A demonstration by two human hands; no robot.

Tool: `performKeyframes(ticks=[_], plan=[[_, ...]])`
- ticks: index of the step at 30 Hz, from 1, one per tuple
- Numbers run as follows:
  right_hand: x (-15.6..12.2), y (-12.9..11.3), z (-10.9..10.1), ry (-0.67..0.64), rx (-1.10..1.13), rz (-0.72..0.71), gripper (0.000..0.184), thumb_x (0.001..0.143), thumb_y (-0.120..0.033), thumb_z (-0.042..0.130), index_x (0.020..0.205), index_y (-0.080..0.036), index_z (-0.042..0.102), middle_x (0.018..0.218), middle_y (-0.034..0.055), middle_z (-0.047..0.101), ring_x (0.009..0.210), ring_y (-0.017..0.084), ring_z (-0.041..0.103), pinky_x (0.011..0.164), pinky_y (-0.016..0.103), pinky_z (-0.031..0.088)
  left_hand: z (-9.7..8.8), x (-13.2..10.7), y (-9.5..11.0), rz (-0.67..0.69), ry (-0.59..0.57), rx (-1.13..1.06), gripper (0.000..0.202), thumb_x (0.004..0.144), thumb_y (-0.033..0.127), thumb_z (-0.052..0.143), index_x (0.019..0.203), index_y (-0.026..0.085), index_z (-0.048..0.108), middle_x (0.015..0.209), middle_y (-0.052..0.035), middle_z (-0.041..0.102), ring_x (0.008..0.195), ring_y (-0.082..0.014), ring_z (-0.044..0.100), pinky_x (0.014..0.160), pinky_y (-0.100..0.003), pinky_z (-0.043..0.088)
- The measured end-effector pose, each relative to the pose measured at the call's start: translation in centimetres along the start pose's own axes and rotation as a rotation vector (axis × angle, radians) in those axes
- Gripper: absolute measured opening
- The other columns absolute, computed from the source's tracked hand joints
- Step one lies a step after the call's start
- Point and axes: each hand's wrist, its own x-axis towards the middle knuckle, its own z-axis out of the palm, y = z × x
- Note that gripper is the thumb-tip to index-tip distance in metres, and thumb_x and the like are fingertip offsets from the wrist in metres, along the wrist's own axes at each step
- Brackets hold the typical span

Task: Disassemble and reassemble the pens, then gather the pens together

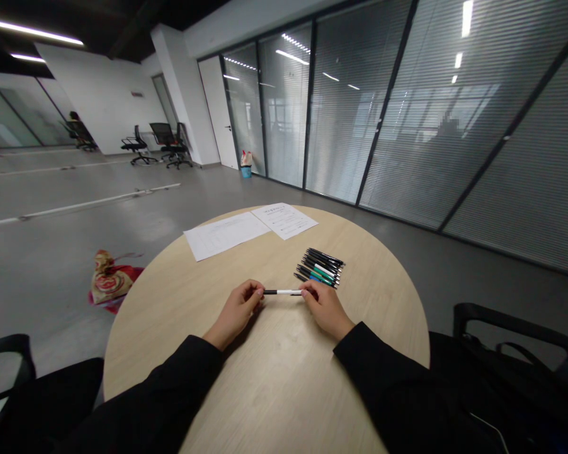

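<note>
A black-and-white pen [283,292] lies level between my two hands, just over the middle of the table. My left hand [240,308] pinches its dark end between thumb and fingers. At the white end, my right hand [327,308] closes its thumb and fingertips on the pen. Right behind my right hand is a row of several pens [320,267], mostly black, with white, green and blue ones among them. Their near ends are partly covered by that hand.
Two printed paper sheets [230,234] lie at the far side of the round wooden table [274,378]. Black chairs stand at left [42,397] and right [515,334]. A red and tan bag [111,280] sits on the floor to the left.
</note>
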Motion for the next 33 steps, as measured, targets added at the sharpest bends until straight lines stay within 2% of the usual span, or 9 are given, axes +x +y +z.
performKeyframes(ticks=[33], plan=[[0.0,-0.02,-0.03,-0.013,-0.003,0.011,0.018,0.092,-0.026,0.053,0.092,-0.019,0.069,0.075,0.0003,0.063,0.067,0.015,0.054,0.063,0.026,0.039,-0.14,0.11,-0.32,0.008,-0.02,0.035,0.03,0.083,0.045,0.063,0.085,0.015,0.056,0.062,0.0041,0.05,0.054,-0.0098,0.043,0.053,-0.023,0.033]])
